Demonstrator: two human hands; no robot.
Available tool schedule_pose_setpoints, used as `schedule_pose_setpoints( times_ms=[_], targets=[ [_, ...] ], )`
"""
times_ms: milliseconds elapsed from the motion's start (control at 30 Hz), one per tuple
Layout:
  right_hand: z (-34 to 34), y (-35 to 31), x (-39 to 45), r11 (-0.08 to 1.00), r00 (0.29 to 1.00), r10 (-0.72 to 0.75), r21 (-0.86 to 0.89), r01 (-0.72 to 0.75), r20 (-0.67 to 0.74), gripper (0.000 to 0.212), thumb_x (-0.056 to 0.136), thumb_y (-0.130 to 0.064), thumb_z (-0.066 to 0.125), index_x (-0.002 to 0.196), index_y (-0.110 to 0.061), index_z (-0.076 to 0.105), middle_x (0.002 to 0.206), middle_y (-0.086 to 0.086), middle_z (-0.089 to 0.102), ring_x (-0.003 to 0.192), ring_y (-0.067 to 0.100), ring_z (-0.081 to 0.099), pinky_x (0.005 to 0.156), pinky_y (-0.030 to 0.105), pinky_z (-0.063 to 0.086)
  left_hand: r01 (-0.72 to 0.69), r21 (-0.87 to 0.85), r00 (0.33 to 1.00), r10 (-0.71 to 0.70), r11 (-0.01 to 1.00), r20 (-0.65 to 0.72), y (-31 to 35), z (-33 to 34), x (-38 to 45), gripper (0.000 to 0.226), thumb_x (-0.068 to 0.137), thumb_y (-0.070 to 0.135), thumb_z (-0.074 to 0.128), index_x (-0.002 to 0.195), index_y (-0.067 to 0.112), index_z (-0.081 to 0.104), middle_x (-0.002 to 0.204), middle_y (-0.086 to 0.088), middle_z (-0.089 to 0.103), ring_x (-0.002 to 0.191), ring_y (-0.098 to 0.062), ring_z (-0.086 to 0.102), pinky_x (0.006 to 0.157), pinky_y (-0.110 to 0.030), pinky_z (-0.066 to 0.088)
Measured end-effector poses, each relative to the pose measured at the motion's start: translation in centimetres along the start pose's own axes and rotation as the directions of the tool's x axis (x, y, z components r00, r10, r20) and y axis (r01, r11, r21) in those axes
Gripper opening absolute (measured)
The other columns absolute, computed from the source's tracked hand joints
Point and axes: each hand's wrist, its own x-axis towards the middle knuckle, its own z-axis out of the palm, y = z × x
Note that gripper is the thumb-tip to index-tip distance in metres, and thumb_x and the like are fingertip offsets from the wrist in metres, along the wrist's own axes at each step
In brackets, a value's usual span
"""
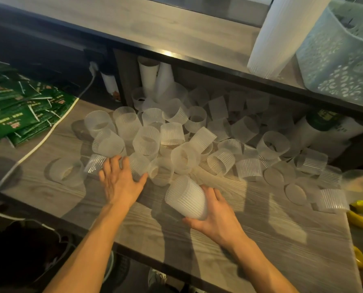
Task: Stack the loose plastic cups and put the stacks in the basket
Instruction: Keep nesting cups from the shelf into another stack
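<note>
While loose ribbed plastic cups [146, 140] are scattered in a heap over the wooden counter [261, 225], a short stack of cups [187, 197] is grasped on its side by the right hand [216, 214], just in front of the heap. The left hand [118, 180] is laid with spread, straight fingers against cups at the heap's near edge. A perforated basket [335, 58] is seen on the upper shelf beside a tall stack [282, 32]. Pale lettering on the green packets [17, 106] at left cannot be read.
</note>
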Motion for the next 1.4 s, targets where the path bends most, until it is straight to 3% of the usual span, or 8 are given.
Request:
schedule_pose_setpoints(
  times_ms=[267,433,500,633,967,1167,1300,1400],
  targets=[
    [-0.2,0.1,0.4,1.0,1.0,0.021,-0.01,-0.021,0.006,0.092,0.067,-0.068,0.071,0.14,-0.029,0.031,0.121,-0.008,0.042,0.112,0.015,0.049,0.091,0.033,0.045,0.059,-0.285,0.998,-0.068,0.957,-0.02,-0.1,-3.1,-2.9,0.064,0.078,0.044,0.077,0.127,0.009,0.054,0.12,-0.018,0.058,0.111,-0.04,0.051,0.09,-0.051,0.041],
    [0.3,-0.1,0.8,0.999,0.999,-0.001,-0.036,0.002,0.037,0.093,0.065,-0.072,0.065,0.14,-0.028,0.031,0.121,-0.008,0.042,0.111,0.018,0.051,0.09,0.034,0.045,0.113,-0.66,0.992,-0.116,0.743,0.039,1.1,-7.5,-5.4,0.058,0.089,0.028,0.069,0.138,0.017,0.042,0.124,0.006,0.047,0.097,0.005,0.05,0.082,-0.017,0.042],
    [0.4,-0.4,1.0,0.999,0.999,-0.014,-0.032,0.016,0.047,0.093,0.066,-0.07,0.066,0.141,-0.029,0.03,0.122,-0.007,0.042,0.111,0.018,0.05,0.091,0.035,0.045,0.122,-0.769,0.992,-0.056,0.628,0.112,1.8,-8.4,-5.7,0.052,0.09,0.026,0.068,0.133,0.019,0.04,0.116,0.009,0.051,0.091,0.016,0.055,0.068,-0.01,0.048],
    [0.0,-1.0,1.2,0.997,0.997,-0.071,-0.021,0.072,0.02,0.091,0.067,-0.063,0.074,0.14,-0.028,0.032,0.119,-0.01,0.041,0.111,0.016,0.048,0.093,0.036,0.045,0.079,-0.828,0.974,0.136,0.555,0.184,2.2,-8.8,-5.5,0.055,0.078,0.057,0.061,0.125,0.032,0.047,0.116,0.016,0.059,0.104,0.002,0.06,0.079,-0.015,0.053],
    [-0.8,-1.9,0.9,0.985,0.986,-0.169,-0.022,0.169,0.005,0.09,0.065,-0.063,0.075,0.138,-0.033,0.031,0.119,-0.012,0.039,0.109,0.012,0.047,0.093,0.034,0.044,-0.074,-0.769,0.938,0.307,0.635,0.163,4.1,-7.9,-5.5,0.06,0.083,0.062,0.049,0.136,0.037,0.043,0.125,0.022,0.048,0.119,0.0,0.048,0.094,-0.01,0.038],
    [0.0,-2.1,0.6,0.988,0.989,-0.148,0.031,0.148,-0.018,0.089,0.063,-0.063,0.075,0.137,-0.032,0.034,0.116,-0.012,0.042,0.104,0.012,0.051,0.09,0.035,0.048,-0.039,-0.753,0.894,0.36,0.657,0.268,5.5,-6.3,-7.3,0.084,0.074,0.093,0.016,0.146,0.049,0.009,0.15,0.038,0.005,0.142,0.014,0.004,0.115,-0.02,0.011],
    [0.5,-2.2,0.7,0.99,0.99,-0.138,0.032,0.138,-0.001,0.093,0.064,-0.065,0.073,0.14,-0.031,0.031,0.121,-0.011,0.042,0.11,0.014,0.05,0.093,0.037,0.047,0.04,-0.793,0.966,0.178,0.608,0.186,4.0,-6.6,-6.4,0.076,0.081,0.082,0.033,0.145,0.04,0.034,0.146,0.026,0.032,0.134,0.014,0.029,0.105,-0.015,0.029],
    [0.6,-2.8,1.1,0.99,0.99,-0.14,0.023,0.141,-0.007,0.09,0.067,-0.063,0.074,0.14,-0.03,0.033,0.12,-0.01,0.042,0.109,0.013,0.05,0.09,0.032,0.046,0.027,-0.667,0.998,-0.055,0.745,-0.021,1.3,-6.4,-4.4,0.067,0.087,0.062,0.047,0.14,0.021,0.046,0.138,0.002,0.048,0.129,-0.013,0.044,0.104,-0.035,0.038]
  ],
)
